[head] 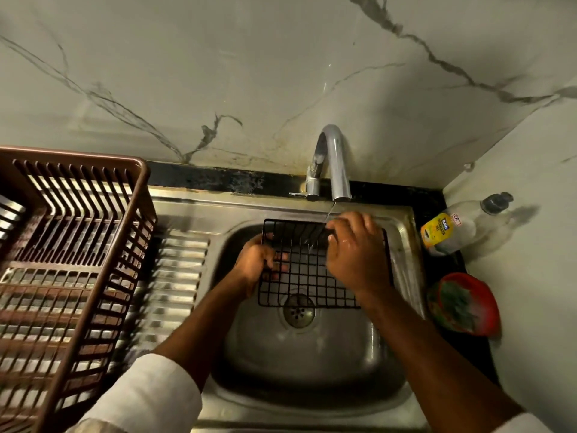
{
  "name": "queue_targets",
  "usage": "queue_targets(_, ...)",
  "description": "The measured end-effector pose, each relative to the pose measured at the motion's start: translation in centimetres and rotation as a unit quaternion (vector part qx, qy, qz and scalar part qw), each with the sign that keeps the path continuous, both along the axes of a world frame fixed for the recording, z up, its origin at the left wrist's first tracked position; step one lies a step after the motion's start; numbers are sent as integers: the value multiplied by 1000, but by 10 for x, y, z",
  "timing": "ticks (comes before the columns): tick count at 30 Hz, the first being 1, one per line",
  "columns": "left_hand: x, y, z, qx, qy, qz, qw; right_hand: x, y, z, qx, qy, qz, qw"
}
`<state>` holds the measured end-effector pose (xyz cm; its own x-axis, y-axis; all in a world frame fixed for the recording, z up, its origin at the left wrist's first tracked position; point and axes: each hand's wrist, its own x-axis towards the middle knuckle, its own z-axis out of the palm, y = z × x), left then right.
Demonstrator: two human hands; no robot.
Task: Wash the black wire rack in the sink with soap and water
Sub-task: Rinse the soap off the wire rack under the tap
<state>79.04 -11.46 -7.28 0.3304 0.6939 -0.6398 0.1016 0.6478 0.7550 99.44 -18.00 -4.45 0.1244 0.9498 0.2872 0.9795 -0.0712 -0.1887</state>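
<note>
Rinsing looks underway: the left hand (256, 260) grips the black wire rack (312, 276) under the faucet (334, 164) stream while right hand (356, 248) fingers rub it, no suds visible.

Black wire rack (312, 270), square grid of thin bars, tilted over the steel sink (312, 364) basin, far edge up under the tap's thin stream, near edge above the drain, my left hand (256, 264) gripping its left edge, my right hand (356, 248) on top.
</note>
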Motion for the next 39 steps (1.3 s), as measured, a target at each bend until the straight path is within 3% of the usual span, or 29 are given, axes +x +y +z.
queue_targets(1, 3, 0, -1, 10, -3, 11, 1000, -8, -1, -5, -31, 118, 30, 992)
queue_targets(2, 6, 0, 0, 20, -7, 16, 1000, -17, 3, -8, -100, 273, 27, 956)
queue_targets(3, 8, -1, 0, 28, -14, 13, 999, -24, 8, -8, -174, 446, -14, 878)
queue_targets(5, 11, 1, -2, 34, -34, -5, 999, -25, 28, -12, -207, 719, -112, 654)
queue_targets(6, 13, 0, -1, 35, -37, -3, 999, -24, 33, -15, -209, 781, -143, 571)
queue_targets(7, 14, 2, -1, 35, -35, 9, 999, -24, 35, -18, -231, 798, -154, 535)
queue_targets(11, 13, 6, 1, 35, -27, 40, 998, -31, 23, -20, -440, 681, -107, 575)
queue_targets(12, 13, 7, 2, 41, -25, 32, 998, -29, 27, -19, -454, 665, -96, 586)
queue_targets(14, 15, 5, 4, 42, -24, 24, 999, -24, 42, -14, -371, 702, -118, 597)
queue_targets(17, 20, 8, 6, 35, -14, 21, 999, -32, 51, -12, -230, 798, -185, 526)
queue_targets(19, 21, 10, 10, 41, -9, 28, 999, -40, 38, -18, -297, 783, -177, 517)
queue_targets(22, 19, 5, 11, 41, -16, 6, 999, -35, 27, -21, -410, 703, -128, 566)
queue_targets(23, 19, 3, 7, 45, -18, -6, 999, -31, 33, -20, -382, 715, -145, 567)
queue_targets(25, 21, 0, 5, 42, -26, -15, 999, -29, 45, -19, -278, 778, -211, 523)
queue_targets(27, 22, 0, 3, 44, -31, -4, 999, -33, 42, -25, -267, 784, -225, 513)
queue_targets(30, 16, 2, 1, 48, -25, 20, 998, -38, 16, -30, -449, 671, -165, 566)
queue_targets(31, 13, 1, 0, 42, -30, 25, 998, -35, 15, -30, -467, 648, -157, 580)
queue_targets(33, 9, -2, -4, 31, -38, 35, 998, -29, 27, -27, -365, 685, -206, 596)
queue_targets(35, 8, -4, -5, 21, -38, 40, 998, -24, 42, -25, -205, 750, -270, 568)
queue_targets(36, 7, -3, -4, 21, -36, 43, 998, -22, 45, -25, -185, 760, -278, 558)
queue_targets(37, 4, 0, -5, 22, -32, 46, 998, -23, 41, -28, -213, 748, -271, 567)
queue_targets(39, -3, 8, -6, 15, -20, 53, 998, -27, 24, -29, -386, 672, -211, 595)
